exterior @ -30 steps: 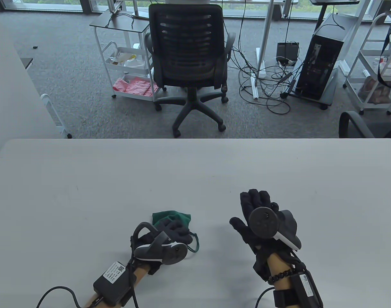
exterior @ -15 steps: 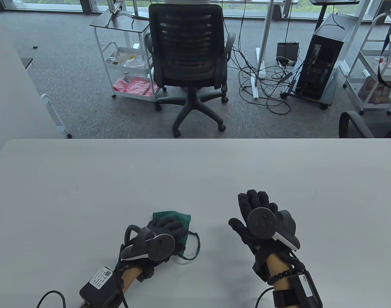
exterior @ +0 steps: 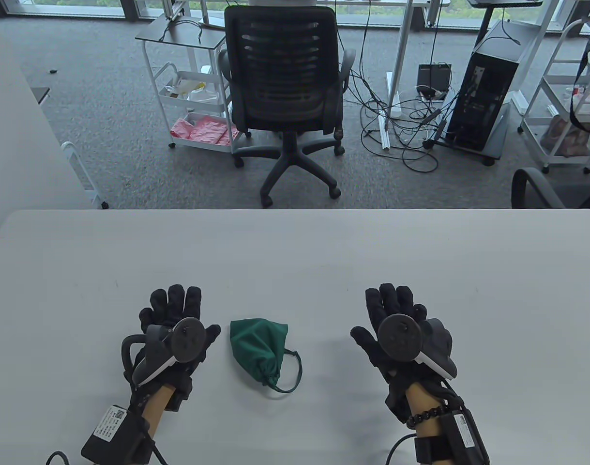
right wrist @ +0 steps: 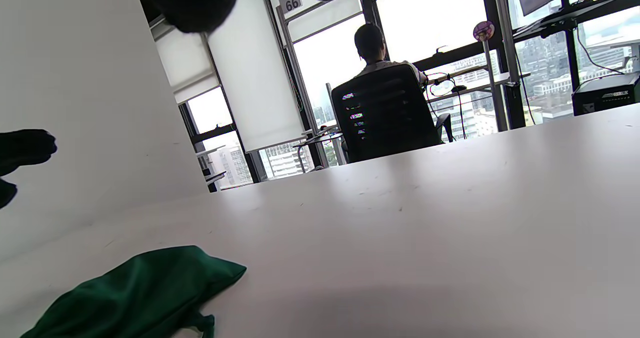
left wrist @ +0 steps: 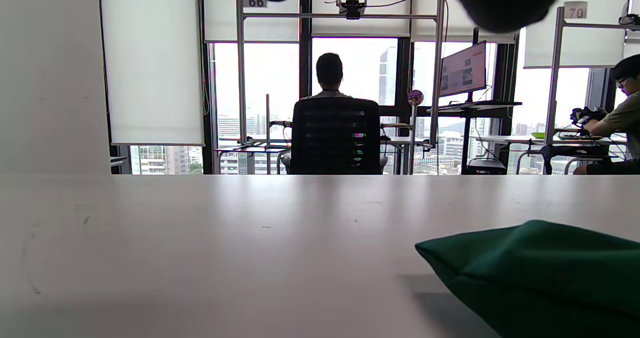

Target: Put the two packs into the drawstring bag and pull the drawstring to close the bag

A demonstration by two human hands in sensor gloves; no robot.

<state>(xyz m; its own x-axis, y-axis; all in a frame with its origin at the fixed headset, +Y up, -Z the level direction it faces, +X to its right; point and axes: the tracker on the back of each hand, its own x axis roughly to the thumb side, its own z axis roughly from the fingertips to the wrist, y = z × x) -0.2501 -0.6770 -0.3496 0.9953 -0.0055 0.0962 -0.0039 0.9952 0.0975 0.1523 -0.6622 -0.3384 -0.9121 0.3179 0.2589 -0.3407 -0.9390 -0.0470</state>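
The green drawstring bag lies on the white table between my hands, plump, its neck cinched tight at the near end with a cord loop trailing to the right. No packs are visible outside it. My left hand lies flat on the table just left of the bag, fingers straight, touching nothing. My right hand lies flat well to the right, fingers spread. The bag fills the lower right of the left wrist view, and the bag sits low left in the right wrist view.
A black office chair stands beyond the table's far edge. Rolling carts, cables and a computer tower are on the floor behind. People sit at desks in the wrist views.
My left hand has let go of the bag, moved left and opened flat on the table. The bag stays put, fully uncovered. My right hand has barely shifted.
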